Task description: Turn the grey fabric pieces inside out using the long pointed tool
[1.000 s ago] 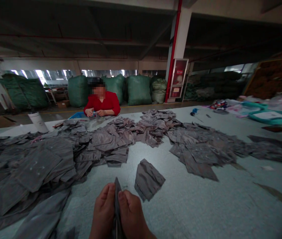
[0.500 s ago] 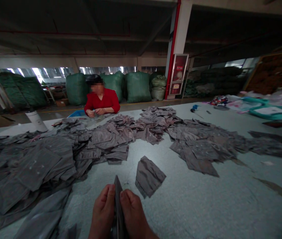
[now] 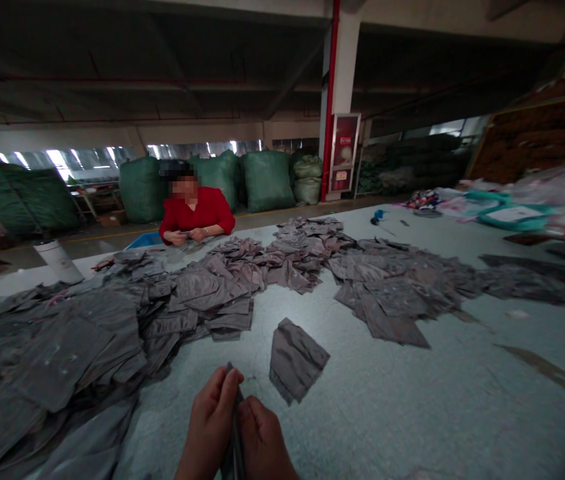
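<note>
Between my two hands, low in the head view, is a folded grey fabric piece (image 3: 236, 437), held on edge. My left hand (image 3: 210, 421) is closed on it, thumb and fingers pinching near its top. My right hand (image 3: 264, 437) grips the same piece from the right, slightly lower. Much of the cloth is hidden behind the hands. Just beyond them a single grey fabric piece (image 3: 296, 360) lies flat on the pale table (image 3: 362, 413). A large heap of similar grey pieces (image 3: 77, 347) spreads over the left side.
Another heap of grey pieces (image 3: 397, 287) lies to the right. Across the table sits a person in a red top (image 3: 200, 212), hands over the edge. A white bottle (image 3: 58, 261) stands far left. Plastic bags and teal items (image 3: 512, 213) lie far right.
My left hand has slid up along the fabric piece to its top end, and my right hand sits a little lower. The view has shifted slightly to the right.
</note>
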`<action>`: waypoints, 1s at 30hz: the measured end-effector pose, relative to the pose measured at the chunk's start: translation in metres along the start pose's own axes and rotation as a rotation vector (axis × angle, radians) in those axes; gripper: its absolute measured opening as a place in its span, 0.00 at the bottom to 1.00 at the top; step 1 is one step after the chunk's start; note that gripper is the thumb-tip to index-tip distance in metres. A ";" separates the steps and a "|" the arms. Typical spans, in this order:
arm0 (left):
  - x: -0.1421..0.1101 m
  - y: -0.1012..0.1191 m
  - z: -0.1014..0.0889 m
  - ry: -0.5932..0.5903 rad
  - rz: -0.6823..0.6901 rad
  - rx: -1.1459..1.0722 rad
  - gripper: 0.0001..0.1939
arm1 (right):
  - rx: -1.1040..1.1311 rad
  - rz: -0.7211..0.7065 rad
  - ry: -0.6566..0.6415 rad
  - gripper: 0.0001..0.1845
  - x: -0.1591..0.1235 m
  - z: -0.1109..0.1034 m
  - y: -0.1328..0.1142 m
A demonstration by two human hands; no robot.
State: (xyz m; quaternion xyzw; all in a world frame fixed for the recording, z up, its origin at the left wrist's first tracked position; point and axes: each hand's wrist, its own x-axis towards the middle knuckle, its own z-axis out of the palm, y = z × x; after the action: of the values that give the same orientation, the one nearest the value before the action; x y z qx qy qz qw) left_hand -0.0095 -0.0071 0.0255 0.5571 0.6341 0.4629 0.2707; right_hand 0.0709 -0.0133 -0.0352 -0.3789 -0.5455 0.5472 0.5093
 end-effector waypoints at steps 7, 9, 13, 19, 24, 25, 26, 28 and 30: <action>0.007 0.017 -0.008 -0.054 -0.123 -0.113 0.16 | -0.105 -0.010 -0.093 0.21 0.008 -0.028 -0.023; 0.007 0.019 -0.008 -0.081 -0.113 -0.118 0.16 | -0.153 -0.037 -0.095 0.20 0.007 -0.030 -0.026; 0.000 0.015 -0.004 -0.032 -0.108 -0.127 0.17 | -0.106 0.000 -0.108 0.21 -0.003 -0.019 -0.011; 0.006 0.014 -0.008 -0.045 -0.124 -0.170 0.16 | -0.197 -0.007 -0.069 0.18 0.007 -0.022 -0.013; 0.000 0.007 -0.007 0.165 -0.121 -0.262 0.15 | -0.315 -0.103 -0.048 0.10 0.041 -0.038 -0.044; -0.005 0.001 -0.006 0.226 -0.147 -0.283 0.16 | -0.340 -0.114 -0.063 0.09 0.046 -0.039 -0.050; -0.011 -0.006 -0.004 0.280 -0.184 -0.313 0.17 | -0.365 -0.127 -0.089 0.09 0.052 -0.039 -0.054; -0.025 -0.025 -0.003 0.346 -0.285 -0.405 0.19 | -0.402 -0.172 -0.160 0.09 0.060 -0.038 -0.063; -0.042 -0.042 -0.003 0.343 -0.316 -0.394 0.19 | -0.408 -0.222 -0.209 0.08 0.064 -0.035 -0.067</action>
State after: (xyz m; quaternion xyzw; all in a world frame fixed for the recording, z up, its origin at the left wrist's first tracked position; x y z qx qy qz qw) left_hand -0.0218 -0.0457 -0.0179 0.3023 0.6473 0.6164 0.3312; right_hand 0.1025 0.0485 0.0355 -0.3529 -0.7327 0.4026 0.4201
